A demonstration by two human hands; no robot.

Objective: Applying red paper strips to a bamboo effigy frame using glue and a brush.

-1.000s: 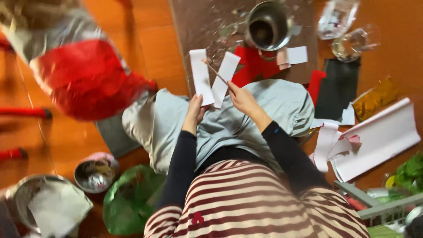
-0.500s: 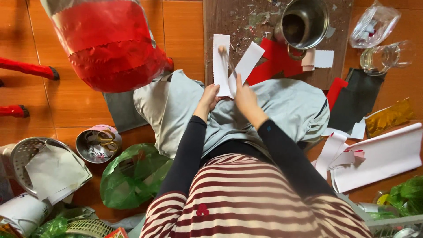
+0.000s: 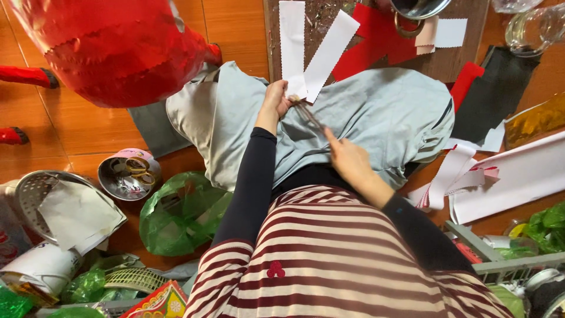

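The left hand [image 3: 275,100] was closed in a pinch on the lower ends of two long white paper strips [image 3: 306,50], holding them up off the lap so they fanned apart in a narrow V over the dark wooden board [image 3: 471,41]. Held that way, the bottom ends met at the fingers, right where the work was going on. The right hand [image 3: 347,162] was curled shut around the near end of a thin dark stick-like tool [image 3: 307,113], its tip angled up to the pinched ends of the strips; what kind of tool it was I couldn't make out. Both hands worked above the grey cloth [image 3: 376,112] spread across the knees, which seemed to serve as a work surface. Red paper scraps [image 3: 376,38] lay on the board beyond. A round metal tin holding gold-handled scissors [image 3: 128,172] sat on the orange floor to the left, apart from the hands, beside a crumpled green plastic bag [image 3: 176,215]. More white paper strips [image 3: 456,176] trailed off on the right.
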